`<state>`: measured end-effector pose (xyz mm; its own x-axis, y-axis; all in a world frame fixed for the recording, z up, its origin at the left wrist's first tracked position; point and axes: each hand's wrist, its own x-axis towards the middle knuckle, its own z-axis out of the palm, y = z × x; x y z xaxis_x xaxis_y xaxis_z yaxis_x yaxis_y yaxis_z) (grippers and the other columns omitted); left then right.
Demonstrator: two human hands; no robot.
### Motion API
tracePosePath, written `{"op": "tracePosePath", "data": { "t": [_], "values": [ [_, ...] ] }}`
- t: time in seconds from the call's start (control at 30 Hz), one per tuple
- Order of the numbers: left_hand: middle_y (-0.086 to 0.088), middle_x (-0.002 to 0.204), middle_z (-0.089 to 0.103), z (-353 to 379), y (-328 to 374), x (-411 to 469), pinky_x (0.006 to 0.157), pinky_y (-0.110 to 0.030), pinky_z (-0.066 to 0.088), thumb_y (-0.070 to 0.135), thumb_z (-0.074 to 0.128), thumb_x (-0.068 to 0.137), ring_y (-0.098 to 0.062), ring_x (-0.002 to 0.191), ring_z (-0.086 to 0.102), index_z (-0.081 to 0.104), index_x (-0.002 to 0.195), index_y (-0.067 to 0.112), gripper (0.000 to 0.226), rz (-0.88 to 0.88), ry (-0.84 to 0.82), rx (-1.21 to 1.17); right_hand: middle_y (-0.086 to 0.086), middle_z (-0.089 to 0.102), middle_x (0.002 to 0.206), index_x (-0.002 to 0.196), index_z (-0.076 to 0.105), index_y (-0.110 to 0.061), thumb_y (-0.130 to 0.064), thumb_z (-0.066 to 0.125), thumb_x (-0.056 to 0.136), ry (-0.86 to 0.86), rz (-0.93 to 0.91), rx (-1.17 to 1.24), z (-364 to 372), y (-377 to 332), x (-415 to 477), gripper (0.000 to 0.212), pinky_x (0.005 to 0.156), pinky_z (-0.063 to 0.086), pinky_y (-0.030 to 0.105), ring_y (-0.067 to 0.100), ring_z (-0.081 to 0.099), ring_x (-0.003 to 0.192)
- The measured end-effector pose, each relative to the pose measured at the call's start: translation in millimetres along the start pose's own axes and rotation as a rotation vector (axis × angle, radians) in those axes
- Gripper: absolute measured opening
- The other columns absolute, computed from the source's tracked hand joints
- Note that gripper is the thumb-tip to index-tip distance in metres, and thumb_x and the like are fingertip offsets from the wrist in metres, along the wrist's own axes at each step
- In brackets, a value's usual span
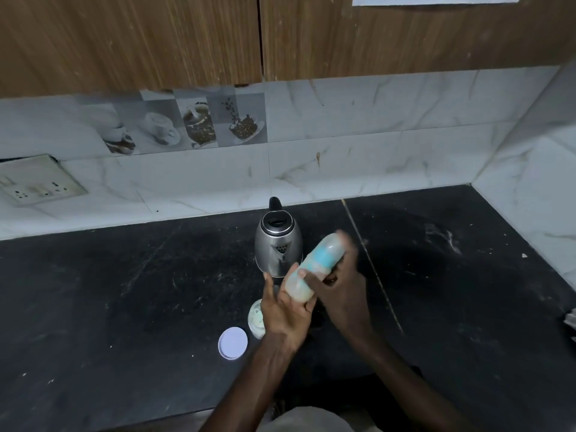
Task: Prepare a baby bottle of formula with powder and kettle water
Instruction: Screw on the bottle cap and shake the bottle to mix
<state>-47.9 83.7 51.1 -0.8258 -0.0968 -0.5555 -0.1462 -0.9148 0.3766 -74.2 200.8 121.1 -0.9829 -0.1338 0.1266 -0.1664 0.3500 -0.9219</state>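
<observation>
A baby bottle (pixel 313 269) with a blue collar and clear cap lies tilted between my palms above the black counter, its milky lower part toward me. My left hand (pixel 285 310) supports its base with fingers fairly straight. My right hand (pixel 339 282) presses against its side, blurred by motion. Just behind stands a steel kettle (pixel 278 246) with a black lid and handle. An open powder jar (pixel 257 319) sits partly hidden under my left hand, and its white lid (pixel 233 342) lies flat beside it.
The black stone counter (pixel 124 291) runs to a marble-tiled wall behind and on the right. A wall socket plate (pixel 37 182) is at far left. Wooden cabinets (pixel 131 42) hang overhead. A grey object's edge (pixel 571 321) shows at the right border.
</observation>
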Motion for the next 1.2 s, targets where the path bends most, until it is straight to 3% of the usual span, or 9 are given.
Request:
{"op": "tracePosePath", "data": {
  "t": [0.13, 0.33, 0.5, 0.63, 0.77, 0.9, 1.0, 1.13, 1.2],
  "values": [
    [-0.020, 0.144, 0.061, -3, 3, -7, 0.119, -0.045, 0.040, 0.062, 0.061, 0.093, -0.036, 0.134, 0.058, 0.058, 0.146, 0.011, 0.074, -0.051, -0.023, -0.022, -0.013, 0.070, 0.129, 0.156, 0.020, -0.058, -0.041, 0.090, 0.082, -0.343, 0.004, -0.010, -4, 11, -8, 0.103, 0.092, 0.062, 0.043, 0.010, 0.075, 0.102],
    [-0.020, 0.147, 0.058, 7, 6, -17, 0.085, -0.039, 0.063, 0.053, 0.054, 0.101, -0.035, 0.121, 0.065, 0.056, 0.147, 0.008, 0.064, -0.025, -0.120, -0.100, -0.016, 0.071, 0.127, 0.154, 0.024, -0.056, -0.030, 0.092, 0.081, -0.349, -0.013, 0.098, -15, 7, -9, 0.103, 0.095, 0.062, 0.040, 0.006, 0.074, 0.110],
    [-0.021, 0.148, 0.057, 23, -4, -23, 0.121, -0.047, 0.039, 0.061, 0.053, 0.098, -0.035, 0.143, 0.049, 0.058, 0.145, 0.006, 0.072, -0.007, -0.106, -0.035, -0.013, 0.074, 0.117, 0.146, 0.033, -0.056, -0.029, 0.094, 0.077, -0.333, -0.083, 0.044, -41, -14, 18, 0.095, 0.089, 0.064, 0.047, 0.009, 0.076, 0.101],
    [-0.014, 0.141, 0.065, 36, -4, -22, 0.124, -0.049, 0.033, 0.066, 0.052, 0.092, -0.030, 0.133, 0.060, 0.058, 0.145, 0.010, 0.077, 0.085, -0.049, -0.038, -0.004, 0.070, 0.124, 0.151, 0.031, -0.044, -0.020, 0.085, 0.086, 0.117, -0.077, 0.244, -57, -26, 36, 0.089, 0.085, 0.065, 0.054, 0.013, 0.076, 0.103],
    [-0.023, 0.149, 0.056, 41, -9, -16, 0.125, -0.057, 0.028, 0.063, 0.060, 0.092, -0.042, 0.143, 0.048, 0.057, 0.145, 0.007, 0.077, 0.101, -0.031, -0.135, -0.012, 0.072, 0.120, 0.150, 0.031, -0.054, -0.026, 0.091, 0.078, -0.234, -0.065, -0.012, -53, -16, 12, 0.098, 0.083, 0.065, 0.043, 0.006, 0.076, 0.093],
    [-0.022, 0.145, 0.060, 46, -17, -16, 0.124, -0.053, 0.033, 0.063, 0.056, 0.093, -0.038, 0.139, 0.054, 0.058, 0.143, 0.006, 0.077, 0.139, 0.002, -0.107, -0.011, 0.072, 0.112, 0.153, 0.030, -0.046, -0.025, 0.091, 0.080, 0.025, -0.064, 0.090, -57, -15, 8, 0.098, 0.080, 0.064, 0.037, 0.005, 0.075, 0.087],
    [-0.024, 0.147, 0.058, 45, -26, -18, 0.125, -0.055, 0.029, 0.065, 0.056, 0.093, -0.041, 0.140, 0.051, 0.056, 0.146, 0.006, 0.079, 0.134, -0.019, -0.130, -0.010, 0.072, 0.120, 0.155, 0.029, -0.050, -0.025, 0.091, 0.077, -0.143, -0.115, -0.005, -56, -23, 6, 0.103, 0.083, 0.064, 0.038, 0.006, 0.075, 0.090],
    [-0.015, 0.134, 0.069, 41, -34, -16, 0.126, -0.050, 0.029, 0.067, 0.050, 0.094, -0.029, 0.129, 0.062, 0.064, 0.138, 0.009, 0.074, 0.160, 0.039, -0.060, -0.010, 0.067, 0.123, 0.160, 0.026, -0.031, -0.015, 0.087, 0.085, 0.162, -0.050, 0.249, -64, -23, 21, 0.097, 0.081, 0.061, 0.021, 0.006, 0.074, 0.102],
    [-0.020, 0.141, 0.063, 43, -37, -18, 0.127, -0.053, 0.028, 0.066, 0.053, 0.093, -0.035, 0.136, 0.057, 0.061, 0.142, 0.008, 0.077, 0.155, 0.020, -0.091, -0.010, 0.068, 0.123, 0.157, 0.030, -0.033, -0.017, 0.088, 0.082, 0.004, -0.040, 0.174, -60, -25, 13, 0.096, 0.081, 0.060, 0.021, 0.010, 0.074, 0.104]
  ]
}}
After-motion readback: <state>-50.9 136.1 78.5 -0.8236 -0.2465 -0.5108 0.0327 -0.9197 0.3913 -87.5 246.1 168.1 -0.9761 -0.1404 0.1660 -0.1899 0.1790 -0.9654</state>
